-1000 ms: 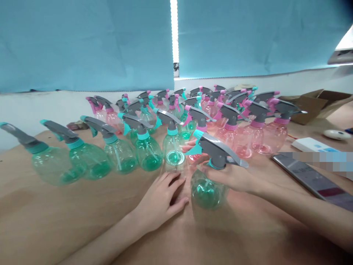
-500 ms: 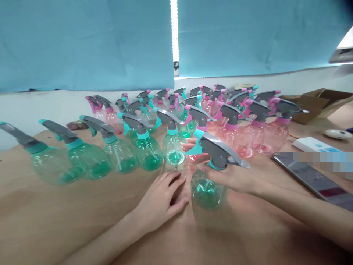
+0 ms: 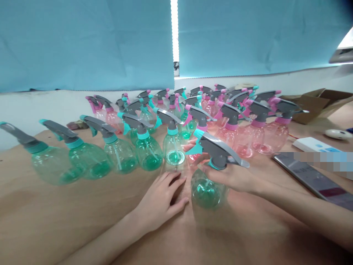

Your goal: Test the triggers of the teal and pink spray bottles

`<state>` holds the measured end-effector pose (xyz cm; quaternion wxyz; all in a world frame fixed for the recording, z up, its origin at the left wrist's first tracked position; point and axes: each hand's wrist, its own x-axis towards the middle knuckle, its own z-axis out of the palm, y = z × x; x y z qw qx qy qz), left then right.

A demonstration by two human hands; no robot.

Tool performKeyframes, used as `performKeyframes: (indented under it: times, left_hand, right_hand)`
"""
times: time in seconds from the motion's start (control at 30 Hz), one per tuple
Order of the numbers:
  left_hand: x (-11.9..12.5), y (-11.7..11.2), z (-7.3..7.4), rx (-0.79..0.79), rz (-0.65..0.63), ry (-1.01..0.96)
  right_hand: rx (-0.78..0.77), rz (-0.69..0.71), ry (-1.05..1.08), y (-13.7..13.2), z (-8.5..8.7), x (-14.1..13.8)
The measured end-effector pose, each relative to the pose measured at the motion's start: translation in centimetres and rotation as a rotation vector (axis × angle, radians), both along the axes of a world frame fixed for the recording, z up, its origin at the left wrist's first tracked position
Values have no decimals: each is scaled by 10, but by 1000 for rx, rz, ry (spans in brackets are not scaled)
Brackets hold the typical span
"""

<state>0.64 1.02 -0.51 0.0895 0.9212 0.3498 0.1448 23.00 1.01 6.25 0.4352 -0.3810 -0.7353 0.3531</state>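
My right hand (image 3: pixel 217 173) is wrapped round the neck of a green spray bottle (image 3: pixel 206 193), just under its grey and turquoise trigger head. The bottle is upright, and some of my fingers are hidden behind it. To its left, my left hand (image 3: pixel 165 198) lies flat on the table (image 3: pixel 118 224), fingers spread, holding nothing. Just beyond my left fingertips stands a clear green spray bottle (image 3: pixel 174 149) with a turquoise collar. A darker green spray bottle (image 3: pixel 149 152) is beside that one.
Several green spray bottles (image 3: pixel 89 162) line the left side. Pink spray bottles (image 3: pixel 224 138) stand in rows at right and behind. A smartphone (image 3: pixel 311 178), a white box (image 3: pixel 314 144), a white computer mouse (image 3: pixel 338 134) and an open cardboard box (image 3: pixel 311 106) lie at right.
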Motion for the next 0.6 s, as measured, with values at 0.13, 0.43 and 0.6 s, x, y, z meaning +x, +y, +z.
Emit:
performKeyframes:
  times: [0.13, 0.43, 0.6]
  left_hand:
    - [0, -1, 1, -7, -1, 1]
    - [1, 0, 3, -14, 1, 1]
    - [1, -1, 3, -16, 7, 6]
  right_hand:
    - [23, -17, -54, -1, 0, 2]
    - [11, 42, -56, 0, 7, 2]
    - [2, 37, -64, -2, 17, -1]
